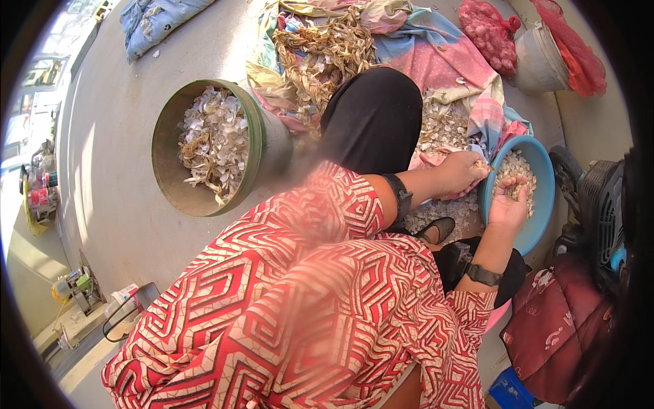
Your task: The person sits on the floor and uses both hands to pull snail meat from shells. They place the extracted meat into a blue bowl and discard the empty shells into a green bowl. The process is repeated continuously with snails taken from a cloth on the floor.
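My left hand [462, 173] is closed around a small tan garlic piece [481, 164], partly hidden by the fingers, beside the basin's near rim. Over the light-blue plastic basin [542, 204] is my right hand [509, 207], palm turned up and fingers apart and slightly curled. I see nothing held in it. Loose pale garlic cloves [517, 166] fill part of the basin. Garlic skins and bits [443, 125] cover the cloth just beyond my left forearm. More papery peelings [442, 214] lie on the ground below my hands, around my shoe [440, 229].
A green-rimmed bucket [171, 176] holds garlic skins. Braided dry garlic stalks [327, 56] lie on a patterned cloth [429, 56]. A red mesh bag of garlic [489, 38] rests beside a white bucket [539, 61]. A black wheeled machine [603, 209] and a maroon padded cloth [557, 327] are at right.
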### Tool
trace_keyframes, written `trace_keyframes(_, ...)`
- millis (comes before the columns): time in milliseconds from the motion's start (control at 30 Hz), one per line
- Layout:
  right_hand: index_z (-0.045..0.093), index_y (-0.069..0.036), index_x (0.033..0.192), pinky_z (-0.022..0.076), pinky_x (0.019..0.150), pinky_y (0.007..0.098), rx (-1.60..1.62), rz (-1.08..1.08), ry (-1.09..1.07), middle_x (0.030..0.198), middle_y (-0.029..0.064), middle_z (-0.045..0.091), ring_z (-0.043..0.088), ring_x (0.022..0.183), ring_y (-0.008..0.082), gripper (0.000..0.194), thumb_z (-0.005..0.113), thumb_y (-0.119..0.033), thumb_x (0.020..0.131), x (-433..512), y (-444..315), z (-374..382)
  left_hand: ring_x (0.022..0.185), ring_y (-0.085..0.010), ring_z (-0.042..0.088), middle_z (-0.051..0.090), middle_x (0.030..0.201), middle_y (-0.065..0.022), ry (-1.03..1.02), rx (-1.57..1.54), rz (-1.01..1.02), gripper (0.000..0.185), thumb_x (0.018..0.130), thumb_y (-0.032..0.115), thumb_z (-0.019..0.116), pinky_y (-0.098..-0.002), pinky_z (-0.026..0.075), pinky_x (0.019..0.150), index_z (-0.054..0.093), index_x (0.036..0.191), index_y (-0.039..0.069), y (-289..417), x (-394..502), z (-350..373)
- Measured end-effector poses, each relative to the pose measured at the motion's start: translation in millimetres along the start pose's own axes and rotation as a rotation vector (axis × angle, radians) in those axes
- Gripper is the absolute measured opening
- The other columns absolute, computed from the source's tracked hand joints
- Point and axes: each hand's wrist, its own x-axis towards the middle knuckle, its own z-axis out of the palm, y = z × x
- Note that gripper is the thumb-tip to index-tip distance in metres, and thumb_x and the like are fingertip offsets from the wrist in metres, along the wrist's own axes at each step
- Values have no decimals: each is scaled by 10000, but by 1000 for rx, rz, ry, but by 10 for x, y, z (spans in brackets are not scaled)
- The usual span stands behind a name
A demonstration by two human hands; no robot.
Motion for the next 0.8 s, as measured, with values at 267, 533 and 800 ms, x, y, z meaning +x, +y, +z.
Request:
trace_keyframes(267, 496, 33, 1116, 473, 719, 296, -46, 23, -219, 912, 82, 490, 482, 799, 172, 214, 419, -141, 1017, -126, -42, 528, 482, -118, 525, 556, 644, -36, 39, -131, 49, 189, 921, 141, 585, -244, 376, 403, 562, 775, 24, -103, 90, 20)
trace_keyframes(533, 493, 41, 1160, 487, 764, 303, -190, 118, -308, 969, 88, 507, 499, 832, 153, 243, 452, -147, 1012, -706, 424, 1526, 635, -160, 585, 587, 701, -30, 209, 29, 180, 161, 926, 157, 567, -308, 484, 567, 611, 874, 11, -157, 259, 83)
trace_keyframes(800, 446, 44, 1319, 448, 993, 363, -510, 129, -823, 1248, 186, 552, 560, 1147, 261, 408, 507, -193, 992, -1569, 918, 2164, 605, -149, 573, 596, 726, -48, 239, -60, 181, 187, 953, 156, 489, -283, 471, 551, 604, 943, 9, -287, 317, 21)
